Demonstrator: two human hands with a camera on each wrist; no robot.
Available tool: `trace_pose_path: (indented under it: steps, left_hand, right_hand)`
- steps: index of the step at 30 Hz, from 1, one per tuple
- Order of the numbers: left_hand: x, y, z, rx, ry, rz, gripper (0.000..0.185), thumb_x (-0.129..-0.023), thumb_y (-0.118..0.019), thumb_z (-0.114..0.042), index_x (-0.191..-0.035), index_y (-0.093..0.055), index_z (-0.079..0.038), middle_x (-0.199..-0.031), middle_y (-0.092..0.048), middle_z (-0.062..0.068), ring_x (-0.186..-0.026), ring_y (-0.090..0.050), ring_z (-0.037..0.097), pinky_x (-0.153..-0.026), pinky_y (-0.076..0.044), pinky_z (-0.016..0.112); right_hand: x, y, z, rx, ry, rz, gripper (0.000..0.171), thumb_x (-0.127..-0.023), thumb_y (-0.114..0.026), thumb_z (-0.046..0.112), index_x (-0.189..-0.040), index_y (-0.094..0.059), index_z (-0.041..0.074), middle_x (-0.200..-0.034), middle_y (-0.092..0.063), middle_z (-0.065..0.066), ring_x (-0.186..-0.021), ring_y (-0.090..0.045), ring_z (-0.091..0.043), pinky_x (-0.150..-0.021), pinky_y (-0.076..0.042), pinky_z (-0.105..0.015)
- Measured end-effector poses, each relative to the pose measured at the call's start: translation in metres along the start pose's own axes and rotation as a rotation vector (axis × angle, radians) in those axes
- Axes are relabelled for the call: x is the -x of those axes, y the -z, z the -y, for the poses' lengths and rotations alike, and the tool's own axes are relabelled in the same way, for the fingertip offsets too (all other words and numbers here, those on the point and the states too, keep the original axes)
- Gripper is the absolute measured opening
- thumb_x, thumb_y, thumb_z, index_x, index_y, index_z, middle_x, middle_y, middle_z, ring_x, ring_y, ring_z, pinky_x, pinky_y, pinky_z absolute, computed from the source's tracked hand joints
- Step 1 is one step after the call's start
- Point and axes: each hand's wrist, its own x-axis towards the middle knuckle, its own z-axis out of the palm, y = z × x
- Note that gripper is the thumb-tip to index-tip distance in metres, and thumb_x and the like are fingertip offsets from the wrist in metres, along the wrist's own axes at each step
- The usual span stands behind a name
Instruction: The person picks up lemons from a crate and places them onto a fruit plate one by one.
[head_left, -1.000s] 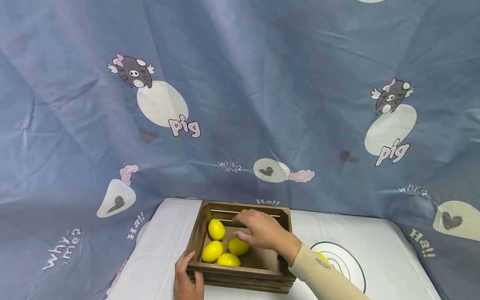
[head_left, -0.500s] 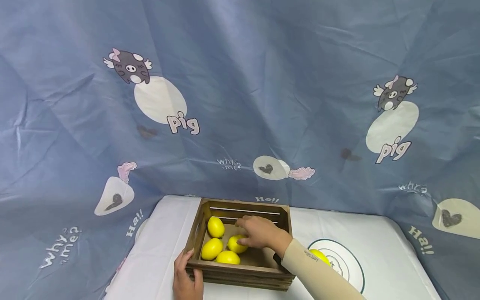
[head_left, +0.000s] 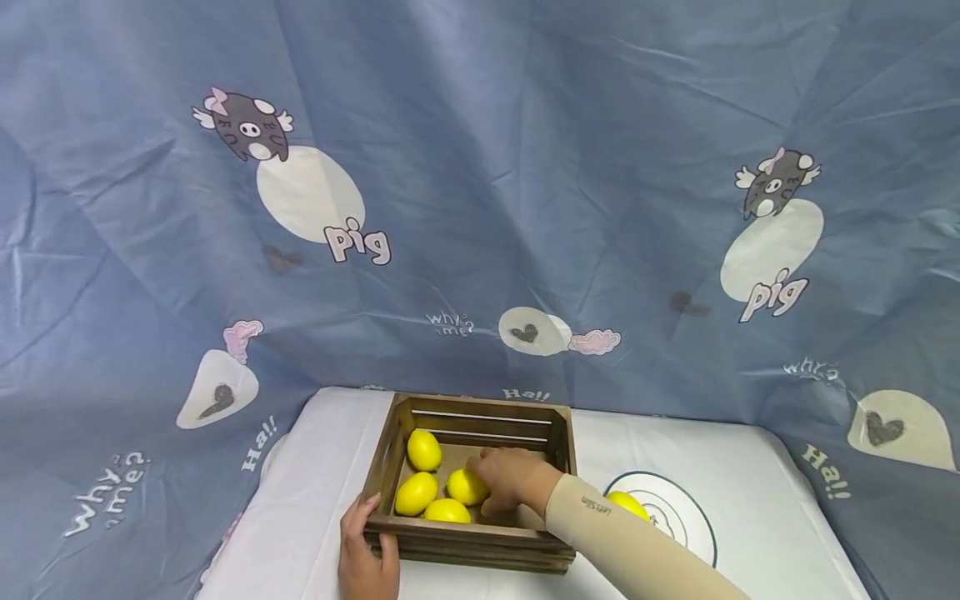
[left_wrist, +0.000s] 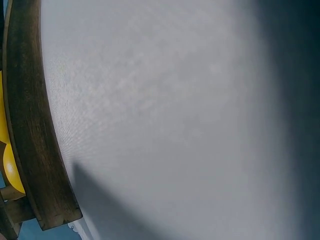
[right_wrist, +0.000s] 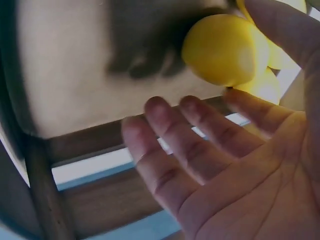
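A brown slatted wooden crate (head_left: 480, 531) stands on the white-covered table with several yellow lemons in its left half. My left hand (head_left: 366, 557) grips the crate's near left corner, thumb on the front and fingers at the side; the left wrist view misses the hand. Inside the crate, my right hand (head_left: 517, 479) is beside the rightmost lemon (head_left: 465, 487). In the right wrist view its fingers are extended and spread, with that lemon (right_wrist: 220, 50) between thumb and fingertips, not gripped; whether they touch is unclear. Other lemons are at the back (head_left: 424, 451), left (head_left: 416, 494) and front (head_left: 447, 511).
Right of the crate lies a white plate (head_left: 705, 533) with a dark rim, carrying a lemon (head_left: 628, 503); the right sleeve (head_left: 615, 533) covers part of both. Behind the table hangs a blue printed cloth (head_left: 450, 208).
My right hand has lowered into the crate and come down beside the rightmost lemon. The left hand keeps its hold on the corner. The head view has shifted slightly.
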Motion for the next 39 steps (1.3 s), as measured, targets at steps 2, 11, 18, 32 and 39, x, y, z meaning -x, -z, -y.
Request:
trace_pose_path:
  steps: [2, 11, 18, 32, 39]
  left_hand:
    - [0.000, 0.000, 0.001, 0.001, -0.003, -0.001, 0.065, -0.075, -0.063, 0.019, -0.137, -0.055, -0.001, -0.129, -0.060, 0.020, -0.122, -0.057, 0.024, -0.108, -0.030, 0.009]
    - [-0.002, -0.001, 0.002, 0.037, -0.039, 0.003, 0.068, -0.073, -0.061, 0.020, -0.138, -0.055, -0.001, -0.129, -0.060, 0.019, -0.132, -0.047, 0.006, -0.110, -0.030, 0.011]
    - [-0.002, 0.000, -0.002, 0.020, -0.002, 0.032, 0.066, -0.074, -0.061, 0.019, -0.136, -0.053, -0.001, -0.130, -0.059, 0.019, -0.131, -0.049, 0.011, -0.111, -0.029, 0.011]
    - [-0.004, 0.000, -0.002, 0.034, -0.023, 0.015, 0.068, -0.074, -0.060, 0.021, -0.139, -0.053, -0.001, -0.129, -0.060, 0.019, -0.130, -0.048, 0.010, -0.110, -0.029, 0.010]
    - [-0.001, 0.001, -0.001, 0.036, -0.019, 0.027, 0.072, -0.074, -0.060, 0.022, -0.140, -0.050, -0.003, -0.129, -0.059, 0.019, -0.129, -0.048, 0.011, -0.110, -0.029, 0.010]
  right_hand:
    - [0.000, -0.001, 0.004, 0.018, 0.019, -0.004, 0.065, -0.081, -0.087, 0.036, -0.141, -0.060, 0.028, -0.117, -0.062, 0.003, -0.100, -0.063, -0.016, -0.087, -0.056, -0.036]
    - [0.003, -0.010, 0.020, 0.226, 0.155, -0.101, 0.064, -0.085, -0.086, 0.044, -0.143, -0.060, 0.036, -0.125, -0.061, 0.003, -0.095, -0.066, -0.016, -0.074, -0.058, -0.031]
    - [0.004, -0.012, 0.020, 0.197, 0.157, -0.109, 0.057, -0.085, -0.086, 0.043, -0.137, -0.065, 0.035, -0.128, -0.063, 0.001, -0.101, -0.067, -0.018, -0.080, -0.059, -0.033]
    - [0.005, -0.011, 0.025, 0.229, 0.090, -0.076, 0.026, -0.092, -0.076, 0.020, -0.116, -0.074, 0.030, -0.099, -0.067, 0.005, -0.082, -0.063, -0.013, -0.071, -0.056, -0.032]
    - [0.007, -0.010, 0.028, 0.277, 0.095, -0.005, 0.015, -0.094, -0.075, 0.020, -0.108, -0.077, 0.027, -0.091, -0.069, 0.006, -0.078, -0.060, -0.010, -0.072, -0.056, -0.028]
